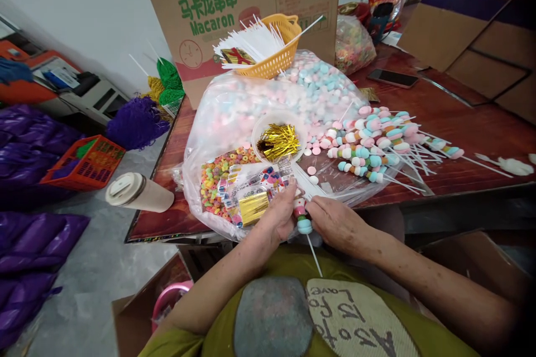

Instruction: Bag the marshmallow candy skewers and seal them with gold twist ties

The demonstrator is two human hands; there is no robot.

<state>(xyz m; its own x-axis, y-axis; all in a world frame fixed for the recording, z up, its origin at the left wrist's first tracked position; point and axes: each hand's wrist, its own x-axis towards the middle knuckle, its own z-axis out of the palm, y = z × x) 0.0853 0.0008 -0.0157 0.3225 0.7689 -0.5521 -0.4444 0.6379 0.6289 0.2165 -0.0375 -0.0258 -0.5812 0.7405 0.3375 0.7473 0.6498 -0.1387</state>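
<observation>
Candy skewer point(304, 215) near upright between the hands; take it as clock centre. Probably light, soft, easily dented; best held by the bare stick point(315, 256) at 5 o'clock. Left hand point(285, 212) curled closed about its upper part. Right hand's point(341, 226) fingers bunched at its side; cannot tell whether gripping. White bowl point(256, 135), 11 o'clock: gold ties point(282, 142). Yellow basket point(288, 56), 12: white sticks point(259, 42). Plastic bag point(199, 122), 10 to 12: ring candies point(211, 181), pastel sweets point(324, 83).
</observation>
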